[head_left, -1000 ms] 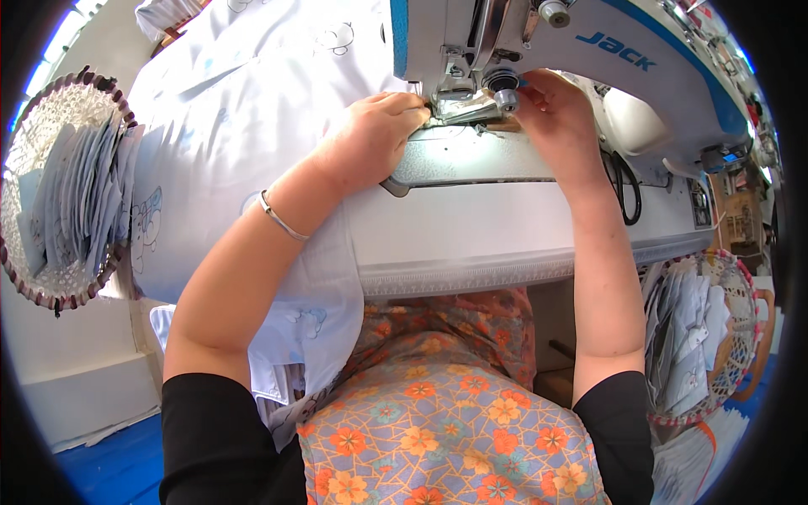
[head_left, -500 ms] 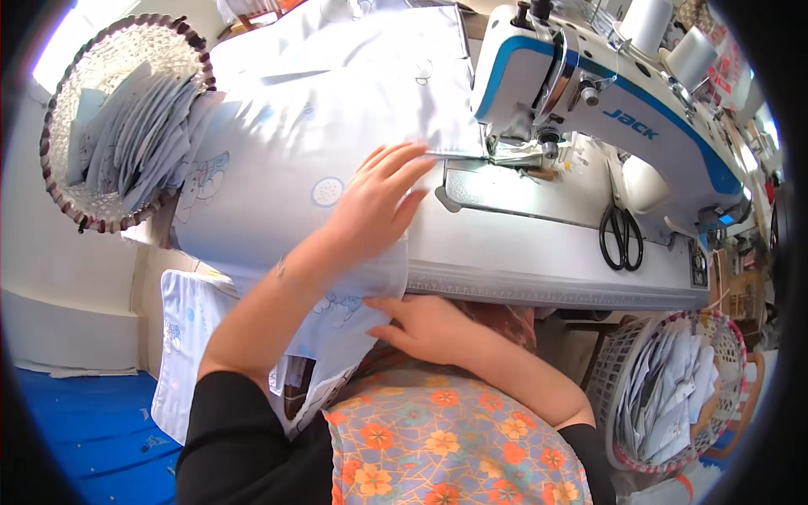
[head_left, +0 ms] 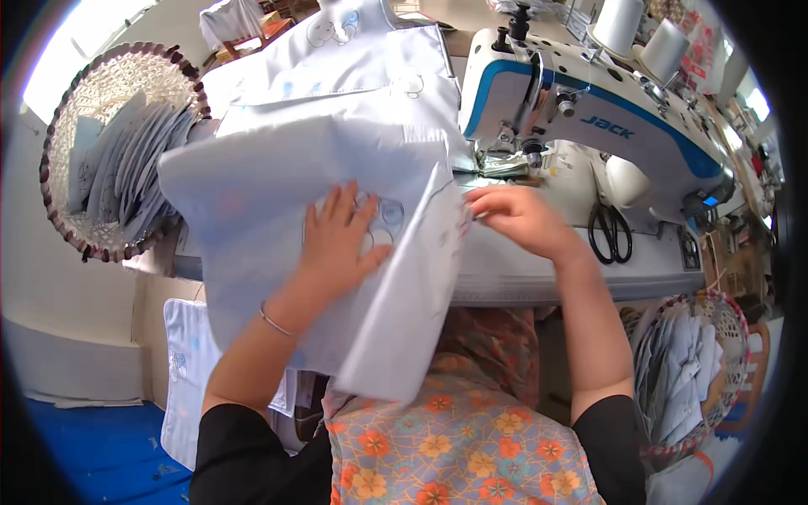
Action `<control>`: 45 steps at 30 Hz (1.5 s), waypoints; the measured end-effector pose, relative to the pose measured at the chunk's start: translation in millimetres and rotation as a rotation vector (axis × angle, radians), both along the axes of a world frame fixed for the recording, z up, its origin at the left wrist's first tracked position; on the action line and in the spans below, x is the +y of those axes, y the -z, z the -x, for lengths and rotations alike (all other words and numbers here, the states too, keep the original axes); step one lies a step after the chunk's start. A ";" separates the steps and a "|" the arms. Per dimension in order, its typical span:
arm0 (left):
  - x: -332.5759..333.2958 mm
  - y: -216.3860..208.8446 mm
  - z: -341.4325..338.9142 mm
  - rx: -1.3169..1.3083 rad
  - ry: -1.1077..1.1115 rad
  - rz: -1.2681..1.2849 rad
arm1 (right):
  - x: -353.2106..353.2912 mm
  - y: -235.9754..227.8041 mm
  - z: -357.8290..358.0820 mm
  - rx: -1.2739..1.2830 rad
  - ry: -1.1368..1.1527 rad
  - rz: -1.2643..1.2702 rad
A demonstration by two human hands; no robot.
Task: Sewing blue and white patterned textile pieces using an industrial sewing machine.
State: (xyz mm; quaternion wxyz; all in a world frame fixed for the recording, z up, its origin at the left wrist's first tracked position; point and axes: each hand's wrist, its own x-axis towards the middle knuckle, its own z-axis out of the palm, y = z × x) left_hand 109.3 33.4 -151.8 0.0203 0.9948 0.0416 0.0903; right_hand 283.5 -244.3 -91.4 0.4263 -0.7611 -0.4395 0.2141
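A large piece of pale printed fabric lies over the left part of the sewing table and hangs past its front edge. My left hand rests flat on it, fingers spread. My right hand pinches the fabric's right edge, which is folded up and lifted beside the sewing machine. Another layer of the printed fabric stretches away behind it, toward the far side of the table. The needle area of the machine stands just beyond my right hand.
Black-handled scissors lie on the table to the right. A round woven basket with stacked fabric pieces stands at the left; another basket of pieces is at the lower right. White thread cones top the machine. Finished-looking cloth hangs lower left.
My right hand has moved up and right from the front edge and lifted the fabric's right edge. My left hand has come down and lies lower on the cloth.
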 end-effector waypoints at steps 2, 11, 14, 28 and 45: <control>11.4 -3.1 -26.0 0.002 0.030 0.014 | -17.5 -26.7 11.2 0.001 0.088 -0.137; 66.1 -6.8 -60.0 0.027 0.034 -0.040 | 1.0 -48.8 84.0 -0.526 -0.152 0.299; 96.2 -9.5 -64.8 -0.036 0.017 -0.100 | -18.9 28.2 80.4 -0.652 0.063 0.204; -56.6 -23.6 -44.8 0.046 0.382 0.083 | -278.9 57.2 84.1 -0.354 1.313 -0.190; -50.3 -18.2 -42.8 -0.002 0.379 0.162 | -447.6 -2.4 206.0 -0.688 1.795 0.658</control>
